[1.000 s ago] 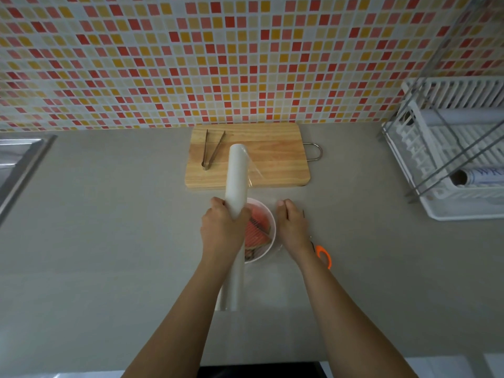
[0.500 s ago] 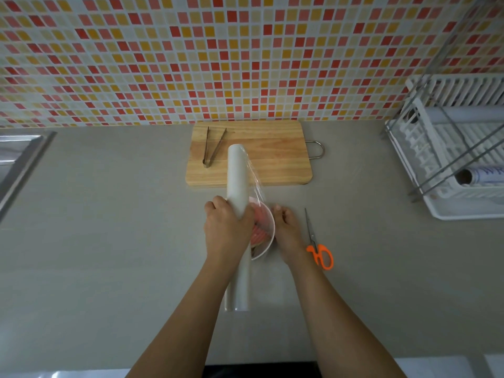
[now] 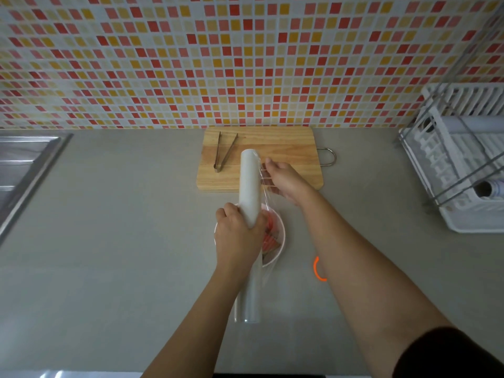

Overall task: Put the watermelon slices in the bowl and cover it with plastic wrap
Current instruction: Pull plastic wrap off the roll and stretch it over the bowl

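A white bowl [image 3: 281,241] with red watermelon slices [image 3: 270,236] stands on the grey counter, partly hidden under my left hand. My left hand [image 3: 240,233] grips the long roll of plastic wrap [image 3: 249,186], which lies front to back above the bowl. My right hand [image 3: 283,181] is at the far end of the roll, over the cutting board, its fingers on the loose clear film that stretches from the roll. Whether the fingers pinch the film cannot be told.
A wooden cutting board [image 3: 289,148] with metal tongs [image 3: 225,152] lies behind the bowl. Orange-handled scissors [image 3: 317,270] peek out beside my right forearm. A white dish rack [image 3: 463,165] stands at the right, a steel sink [image 3: 24,165] at the left.
My right hand left the bowl's right side and moved up to the far end of the roll, onto the film. My left hand still grips the roll.
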Demonstrator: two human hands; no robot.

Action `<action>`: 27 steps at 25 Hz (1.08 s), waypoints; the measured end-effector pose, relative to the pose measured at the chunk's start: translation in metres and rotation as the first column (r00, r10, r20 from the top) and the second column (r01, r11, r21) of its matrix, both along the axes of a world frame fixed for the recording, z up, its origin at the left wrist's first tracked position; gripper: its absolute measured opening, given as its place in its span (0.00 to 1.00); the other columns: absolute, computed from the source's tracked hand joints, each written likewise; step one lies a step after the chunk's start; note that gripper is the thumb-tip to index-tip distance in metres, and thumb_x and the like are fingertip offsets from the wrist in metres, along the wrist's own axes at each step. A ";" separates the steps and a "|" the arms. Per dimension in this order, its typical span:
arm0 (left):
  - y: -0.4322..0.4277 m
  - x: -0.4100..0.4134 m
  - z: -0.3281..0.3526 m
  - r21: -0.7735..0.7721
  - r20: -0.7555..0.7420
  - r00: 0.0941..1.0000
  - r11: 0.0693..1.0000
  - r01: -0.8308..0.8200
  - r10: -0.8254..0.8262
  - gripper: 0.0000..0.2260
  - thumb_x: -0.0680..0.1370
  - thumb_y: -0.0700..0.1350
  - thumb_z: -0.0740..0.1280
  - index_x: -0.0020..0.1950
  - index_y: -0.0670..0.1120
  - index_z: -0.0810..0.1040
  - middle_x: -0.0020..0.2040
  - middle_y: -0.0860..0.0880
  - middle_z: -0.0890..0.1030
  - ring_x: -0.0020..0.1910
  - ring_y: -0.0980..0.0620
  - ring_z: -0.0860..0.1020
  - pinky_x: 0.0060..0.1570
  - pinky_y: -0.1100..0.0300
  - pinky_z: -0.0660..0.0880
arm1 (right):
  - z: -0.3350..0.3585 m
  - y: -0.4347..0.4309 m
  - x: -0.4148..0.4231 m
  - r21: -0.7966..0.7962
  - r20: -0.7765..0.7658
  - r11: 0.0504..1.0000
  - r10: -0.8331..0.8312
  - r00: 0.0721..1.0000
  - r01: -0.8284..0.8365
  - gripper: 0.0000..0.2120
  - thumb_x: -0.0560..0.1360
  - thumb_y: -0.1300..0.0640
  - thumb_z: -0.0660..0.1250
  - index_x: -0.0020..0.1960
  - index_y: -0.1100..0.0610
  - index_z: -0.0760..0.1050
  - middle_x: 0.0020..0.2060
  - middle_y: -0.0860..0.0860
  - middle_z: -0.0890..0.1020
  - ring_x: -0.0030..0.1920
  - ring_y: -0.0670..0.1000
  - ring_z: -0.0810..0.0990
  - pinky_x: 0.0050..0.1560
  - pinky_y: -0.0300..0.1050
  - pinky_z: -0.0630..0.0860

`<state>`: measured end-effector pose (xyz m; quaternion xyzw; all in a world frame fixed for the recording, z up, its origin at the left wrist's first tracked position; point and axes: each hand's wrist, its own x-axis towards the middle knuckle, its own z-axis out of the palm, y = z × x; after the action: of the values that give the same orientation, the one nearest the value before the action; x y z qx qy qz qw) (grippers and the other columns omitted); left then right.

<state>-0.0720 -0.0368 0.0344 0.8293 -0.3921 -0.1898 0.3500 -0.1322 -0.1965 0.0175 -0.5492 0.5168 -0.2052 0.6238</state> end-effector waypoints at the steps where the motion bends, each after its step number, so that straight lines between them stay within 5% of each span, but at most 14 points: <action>1: 0.000 0.000 0.000 -0.006 0.001 1.000 1.000 0.001 -0.001 0.21 0.73 0.54 0.70 0.52 0.38 0.71 0.47 0.45 0.71 0.41 0.46 0.72 0.41 0.55 0.70 | 0.000 -0.001 0.000 0.030 0.022 1.000 -0.006 1.000 0.005 0.13 0.80 0.48 0.55 0.45 0.51 0.76 0.40 0.46 0.79 0.41 0.44 0.78 0.43 0.40 0.72; 8: 0.002 -0.001 -0.001 -0.003 0.025 1.000 1.000 0.001 -0.001 0.20 0.73 0.52 0.69 0.52 0.37 0.71 0.48 0.43 0.73 0.44 0.42 0.75 0.43 0.52 0.74 | 0.002 -0.004 -0.009 0.006 0.016 0.999 -0.043 0.999 0.043 0.07 0.75 0.50 0.66 0.41 0.51 0.77 0.36 0.46 0.79 0.37 0.42 0.76 0.40 0.37 0.72; 13: 0.006 -0.004 -0.004 0.005 0.055 0.998 1.000 0.001 -0.001 0.20 0.74 0.53 0.69 0.54 0.38 0.72 0.49 0.41 0.75 0.45 0.42 0.76 0.46 0.47 0.76 | 0.004 -0.007 -0.010 0.013 -0.111 0.999 -0.043 0.993 0.045 0.09 0.77 0.48 0.61 0.41 0.51 0.76 0.40 0.47 0.77 0.41 0.45 0.73 0.41 0.41 0.68; 17: 0.007 -0.005 -0.007 0.018 0.082 0.997 1.000 -0.002 0.001 0.21 0.73 0.55 0.69 0.53 0.38 0.72 0.50 0.42 0.75 0.45 0.42 0.76 0.45 0.49 0.75 | -0.002 -0.007 -0.003 0.112 -0.167 0.981 -0.136 0.977 0.156 0.09 0.78 0.50 0.60 0.47 0.54 0.76 0.46 0.47 0.77 0.33 0.46 0.65 0.31 0.39 0.61; 20: 0.006 -0.005 -0.009 0.032 0.097 0.995 0.999 -0.005 0.002 0.21 0.74 0.55 0.68 0.53 0.39 0.71 0.49 0.42 0.74 0.44 0.42 0.76 0.42 0.52 0.73 | -0.009 -0.007 0.000 0.163 -0.158 0.956 -0.217 0.963 0.242 0.11 0.77 0.52 0.59 0.38 0.53 0.74 0.39 0.48 0.73 0.33 0.47 0.63 0.31 0.41 0.59; 27: 0.006 0.000 -0.007 0.032 0.047 0.998 0.999 -0.033 0.032 0.20 0.74 0.53 0.69 0.53 0.39 0.70 0.47 0.46 0.70 0.40 0.47 0.72 0.38 0.56 0.68 | -0.015 -0.011 -0.005 0.191 -0.115 0.949 -0.232 0.966 0.251 0.12 0.77 0.52 0.58 0.38 0.52 0.76 0.33 0.45 0.72 0.32 0.44 0.66 0.32 0.40 0.63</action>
<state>-0.0716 -0.0306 0.0274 0.8454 -0.3835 -0.1711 0.3302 -0.1374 -0.2075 0.0028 -0.4236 0.6265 -0.2007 0.6227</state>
